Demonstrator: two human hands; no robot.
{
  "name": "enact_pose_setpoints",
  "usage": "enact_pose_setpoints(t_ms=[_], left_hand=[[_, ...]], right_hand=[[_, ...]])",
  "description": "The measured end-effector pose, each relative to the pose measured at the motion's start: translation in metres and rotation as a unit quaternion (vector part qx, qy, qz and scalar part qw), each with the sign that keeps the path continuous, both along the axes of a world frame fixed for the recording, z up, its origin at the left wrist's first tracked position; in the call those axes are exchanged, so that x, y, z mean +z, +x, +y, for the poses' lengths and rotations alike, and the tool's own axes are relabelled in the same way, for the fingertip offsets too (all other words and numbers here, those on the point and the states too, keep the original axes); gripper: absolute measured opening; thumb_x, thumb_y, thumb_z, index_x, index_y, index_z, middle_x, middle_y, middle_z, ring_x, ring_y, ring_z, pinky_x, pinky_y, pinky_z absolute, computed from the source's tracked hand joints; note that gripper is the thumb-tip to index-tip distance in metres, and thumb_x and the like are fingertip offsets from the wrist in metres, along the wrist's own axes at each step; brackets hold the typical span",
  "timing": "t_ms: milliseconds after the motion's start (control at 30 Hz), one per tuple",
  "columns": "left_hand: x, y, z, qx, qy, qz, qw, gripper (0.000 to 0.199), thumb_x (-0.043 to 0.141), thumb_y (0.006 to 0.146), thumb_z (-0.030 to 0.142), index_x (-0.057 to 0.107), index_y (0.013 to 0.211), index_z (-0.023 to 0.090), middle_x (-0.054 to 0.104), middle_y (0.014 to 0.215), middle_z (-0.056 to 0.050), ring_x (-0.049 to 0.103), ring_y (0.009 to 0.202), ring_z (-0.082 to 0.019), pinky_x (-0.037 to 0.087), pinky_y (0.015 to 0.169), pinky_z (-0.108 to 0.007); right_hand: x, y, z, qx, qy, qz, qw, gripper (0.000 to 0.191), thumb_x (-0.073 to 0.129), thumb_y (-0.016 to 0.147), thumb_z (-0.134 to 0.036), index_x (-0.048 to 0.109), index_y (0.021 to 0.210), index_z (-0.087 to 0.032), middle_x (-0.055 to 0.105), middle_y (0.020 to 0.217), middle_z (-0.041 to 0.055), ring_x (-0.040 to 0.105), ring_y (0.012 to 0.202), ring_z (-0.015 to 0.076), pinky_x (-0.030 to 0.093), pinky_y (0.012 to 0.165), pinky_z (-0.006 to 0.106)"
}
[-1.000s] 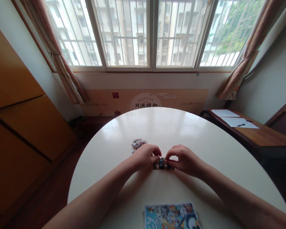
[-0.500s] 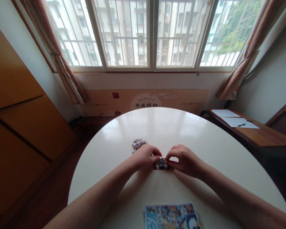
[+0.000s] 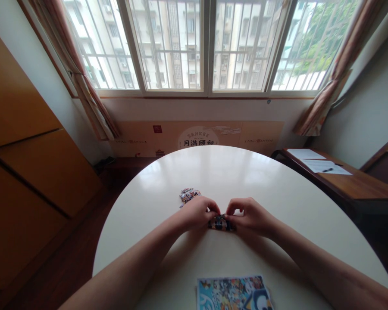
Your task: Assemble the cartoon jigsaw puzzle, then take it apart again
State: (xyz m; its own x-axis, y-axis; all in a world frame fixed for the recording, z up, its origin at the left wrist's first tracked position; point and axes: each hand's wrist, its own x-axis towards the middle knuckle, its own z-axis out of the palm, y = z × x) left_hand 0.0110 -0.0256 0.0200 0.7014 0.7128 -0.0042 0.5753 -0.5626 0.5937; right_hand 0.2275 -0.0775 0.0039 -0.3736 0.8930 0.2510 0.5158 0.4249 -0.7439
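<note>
A small joined section of jigsaw puzzle (image 3: 219, 223) lies on the white round table, dark and multicoloured. At its upper left edge my left hand (image 3: 202, 212) is closed, thumb and fingertips pinching the puzzle. My right hand (image 3: 250, 216) is closed at the upper right edge, its index finger bent down and the thumb against the puzzle. The fingertips hide parts of the edge, and single pieces are too small to make out. Behind my left hand sits a heap of loose puzzle pieces (image 3: 189, 194), partly covered by that hand.
Near me on the table (image 3: 142, 185) lies a colourful cartoon picture sheet (image 3: 233, 293). A wooden side desk (image 3: 368, 183) at the right bears papers (image 3: 325, 166) and a dark pen. Orange cabinets (image 3: 26, 181) stand at the left, and a barred window is ahead.
My right hand has lowered slightly, and its index finger has curled in closer to the puzzle's upper edge. My left hand has shifted only a little.
</note>
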Motion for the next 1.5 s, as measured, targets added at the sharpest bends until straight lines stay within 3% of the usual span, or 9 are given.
enact_pose_setpoints(t_ms=[500, 867, 1500], left_hand=[[-0.0008, 0.0002, 0.0020, 0.008, -0.006, -0.018, 1.000, 0.025, 0.059, 0.078, 0.012, 0.079, 0.089, 0.021, 0.077, 0.086, 0.000, 0.068, 0.081, -0.016, 0.047, 0.078, -0.023], [0.0047, 0.0006, 0.0001, 0.014, -0.030, -0.018, 0.999, 0.025, 0.059, 0.077, 0.010, 0.079, 0.089, 0.021, 0.077, 0.086, 0.001, 0.069, 0.080, -0.015, 0.048, 0.080, -0.023], [0.0057, -0.0022, 0.0034, 0.033, -0.061, -0.010, 0.998, 0.022, 0.059, 0.081, 0.022, 0.078, 0.092, 0.018, 0.077, 0.088, -0.003, 0.068, 0.083, -0.019, 0.048, 0.075, -0.026]], right_hand=[[-0.0069, 0.0018, 0.0066, -0.001, -0.034, 0.040, 0.999, 0.024, 0.056, 0.070, -0.005, 0.072, 0.079, -0.020, 0.072, 0.076, -0.0015, 0.066, 0.073, 0.0144, 0.047, 0.066, 0.023], [-0.0086, 0.0020, 0.0094, 0.006, -0.043, 0.052, 0.998, 0.022, 0.055, 0.070, -0.006, 0.071, 0.079, -0.019, 0.073, 0.078, 0.0000, 0.066, 0.074, 0.0150, 0.048, 0.067, 0.024], [-0.0034, 0.0018, 0.0025, 0.013, 0.082, 0.016, 0.996, 0.012, 0.062, 0.083, -0.013, 0.070, 0.083, -0.021, 0.073, 0.077, 0.0005, 0.066, 0.071, 0.0153, 0.050, 0.069, 0.026]])
